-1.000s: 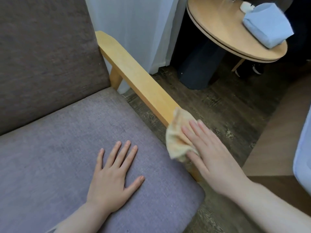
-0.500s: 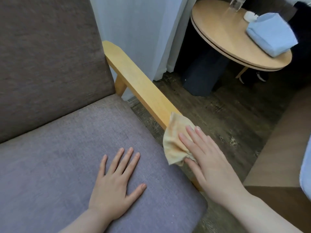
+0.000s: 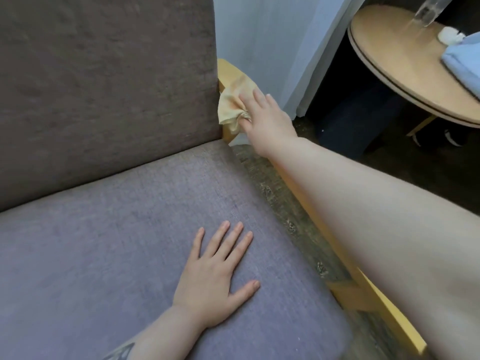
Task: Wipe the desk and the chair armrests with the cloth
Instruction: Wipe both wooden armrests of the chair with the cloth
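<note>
My right hand (image 3: 262, 118) presses a crumpled yellow cloth (image 3: 232, 103) onto the far end of the chair's right wooden armrest (image 3: 226, 71), close to the grey backrest. My outstretched forearm hides most of the armrest; its near end (image 3: 389, 318) shows below my arm. On the grey-purple seat cushion (image 3: 104, 255) my left hand (image 3: 215, 276) lies flat with fingers spread and holds nothing. The round wooden desk (image 3: 389, 61) stands at the upper right.
A folded light-blue cloth (image 3: 462, 63), a small white object (image 3: 448, 37) and the base of a clear glass (image 3: 426, 11) sit on the desk. A white curtain (image 3: 272, 35) hangs behind the armrest. Dark wood floor lies between chair and desk.
My right hand has slid the cloth along the armrest from its near end to the far end by the backrest. My left hand stays flat on the seat.
</note>
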Available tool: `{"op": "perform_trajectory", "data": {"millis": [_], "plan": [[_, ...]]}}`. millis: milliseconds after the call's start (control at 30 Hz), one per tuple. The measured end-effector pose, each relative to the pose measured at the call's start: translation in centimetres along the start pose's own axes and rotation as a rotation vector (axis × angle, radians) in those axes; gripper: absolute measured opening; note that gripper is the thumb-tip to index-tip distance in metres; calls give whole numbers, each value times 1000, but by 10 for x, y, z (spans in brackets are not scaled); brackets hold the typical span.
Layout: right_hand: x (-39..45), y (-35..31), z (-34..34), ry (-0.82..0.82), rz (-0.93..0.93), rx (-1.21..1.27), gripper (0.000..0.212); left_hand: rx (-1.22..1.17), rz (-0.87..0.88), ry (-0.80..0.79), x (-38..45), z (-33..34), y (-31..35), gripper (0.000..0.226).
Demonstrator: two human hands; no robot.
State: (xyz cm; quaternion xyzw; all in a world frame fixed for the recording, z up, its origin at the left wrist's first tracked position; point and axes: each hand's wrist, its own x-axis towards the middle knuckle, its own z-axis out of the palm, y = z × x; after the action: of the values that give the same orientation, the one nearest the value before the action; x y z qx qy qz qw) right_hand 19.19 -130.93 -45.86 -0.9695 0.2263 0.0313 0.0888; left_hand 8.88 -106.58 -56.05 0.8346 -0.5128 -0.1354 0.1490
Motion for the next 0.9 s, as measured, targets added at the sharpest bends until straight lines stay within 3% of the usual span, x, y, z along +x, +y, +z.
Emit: {"op": "perform_trajectory", "data": {"millis": [167,367,533,600,700,800,900], "plan": [[-91,26,5,128,-29,-22,50,0,1,-16,1,-1,1,77],[-217,44,15,232,131,-2,55,-27,-25,-94,-22,-7,-4,74],[-259,9,7,155,343,129,48,-96,-166,-209,-75,-47,-2,72],[-265,-26,-11,102,393,274,44,-186,-264,-130,-94,-82,-3,67],[-269,-103,-60,-15,260,487,41,-396,-358,55,-118,-162,-4,71],[-273,-188,-127,-156,67,594,33,-462,-236,261,-147,-270,1,83],[-285,-264,-203,-149,-155,694,27,-315,-196,424,-196,-372,5,59]]}}
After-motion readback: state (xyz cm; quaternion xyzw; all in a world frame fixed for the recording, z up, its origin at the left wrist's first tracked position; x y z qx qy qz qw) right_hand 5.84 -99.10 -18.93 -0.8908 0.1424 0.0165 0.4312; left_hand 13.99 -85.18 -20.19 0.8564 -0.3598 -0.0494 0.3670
